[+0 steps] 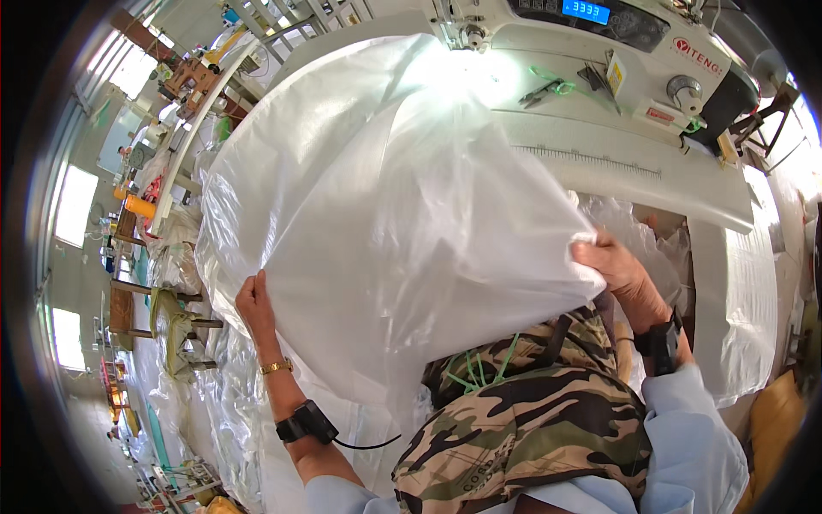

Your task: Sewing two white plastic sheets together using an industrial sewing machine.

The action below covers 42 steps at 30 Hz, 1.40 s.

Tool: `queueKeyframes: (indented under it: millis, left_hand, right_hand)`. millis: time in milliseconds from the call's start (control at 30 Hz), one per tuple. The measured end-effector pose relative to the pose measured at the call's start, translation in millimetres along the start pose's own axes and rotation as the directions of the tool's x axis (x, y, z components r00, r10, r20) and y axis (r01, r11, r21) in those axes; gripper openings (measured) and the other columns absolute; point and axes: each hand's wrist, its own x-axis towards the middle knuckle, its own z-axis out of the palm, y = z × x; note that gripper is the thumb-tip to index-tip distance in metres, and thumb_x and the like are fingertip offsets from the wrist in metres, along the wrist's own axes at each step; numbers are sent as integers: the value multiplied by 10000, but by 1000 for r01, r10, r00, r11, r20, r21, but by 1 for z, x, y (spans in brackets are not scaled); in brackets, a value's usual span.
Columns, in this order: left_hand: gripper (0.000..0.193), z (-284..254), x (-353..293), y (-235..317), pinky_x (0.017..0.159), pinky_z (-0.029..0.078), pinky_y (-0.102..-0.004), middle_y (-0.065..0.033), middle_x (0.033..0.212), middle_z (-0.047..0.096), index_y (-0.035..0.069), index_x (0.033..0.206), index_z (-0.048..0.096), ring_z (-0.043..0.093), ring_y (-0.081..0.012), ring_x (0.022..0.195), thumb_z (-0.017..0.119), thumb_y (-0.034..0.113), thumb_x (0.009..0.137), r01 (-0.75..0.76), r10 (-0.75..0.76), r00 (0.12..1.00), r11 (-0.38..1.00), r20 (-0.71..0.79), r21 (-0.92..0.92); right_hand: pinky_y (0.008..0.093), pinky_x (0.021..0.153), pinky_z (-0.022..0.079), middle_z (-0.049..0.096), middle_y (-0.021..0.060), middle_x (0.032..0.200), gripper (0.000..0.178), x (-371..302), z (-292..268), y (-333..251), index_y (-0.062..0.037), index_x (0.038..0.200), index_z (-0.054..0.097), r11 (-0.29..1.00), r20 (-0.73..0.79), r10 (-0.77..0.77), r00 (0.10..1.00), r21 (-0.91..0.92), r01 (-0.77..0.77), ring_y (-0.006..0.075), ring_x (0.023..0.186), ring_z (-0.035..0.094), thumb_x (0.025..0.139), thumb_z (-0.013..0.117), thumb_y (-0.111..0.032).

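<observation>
A large sheet of white, shiny plastic fabric (368,223) spreads from the sewing machine's needle area down toward my lap. At its left edge my left hand (256,301) is closed, pinching the sheet between thumb and fingers. My right hand (610,261) grips a bunched corner on the right side, slightly blurred. The sheet hangs taut between both hands, with creases running up to the machine. Under the bright lamp glare, the needle and presser foot of the sewing machine (591,43) are hard to make out.
Thread snips (541,92) with a green cord lie on the machine bed, right of the glare. A ruler scale (591,160) runs along the table's front. More plastic sheeting (736,308) hangs at the right. A wooden stool (171,330) stands at the left.
</observation>
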Motion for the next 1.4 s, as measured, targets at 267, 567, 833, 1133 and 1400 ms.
queueKeyframes:
  millis: [267,567,833,1133,1400]
  left_hand:
    - [460,9,-15,-1,516,222,-324,-16,653,212,2,678,324,225,-111,605,625,211,954,20,-24,989,999,144,33]
    - [426,-23,-25,33,520,180,-295,62,627,258,31,660,331,217,-62,609,614,155,953,123,-108,987,985,119,-120]
    - [206,-91,-25,106,536,269,-232,69,651,397,-36,833,622,320,-43,614,641,136,945,-66,77,995,986,67,-151]
    - [275,-75,-49,189,872,502,-392,-153,1125,668,10,1086,684,623,-333,1056,685,31,811,-573,463,819,682,339,455]
    - [271,-8,-75,245,602,500,-361,-143,768,635,7,952,632,638,-302,656,765,186,798,-345,335,685,931,647,-117]
  right_hand:
    - [378,748,511,663,101,900,353,8,-58,15,-15,1178,623,42,-184,-284,941,-983,-179,166,823,646,930,650,-265]
    - [324,944,473,618,128,1244,528,153,90,5,47,1323,500,990,-103,-96,990,-110,84,194,1093,594,933,667,-269]
    - [343,930,482,651,122,1090,551,140,165,79,65,1164,538,969,336,114,935,170,-179,181,1042,605,867,744,-350]
    - [335,766,509,686,149,821,319,41,179,82,21,892,651,952,447,115,887,-303,29,204,802,657,926,633,-295]
    - [462,646,504,647,167,748,147,19,177,102,-27,852,626,664,456,-369,810,-480,573,382,714,635,863,620,-173]
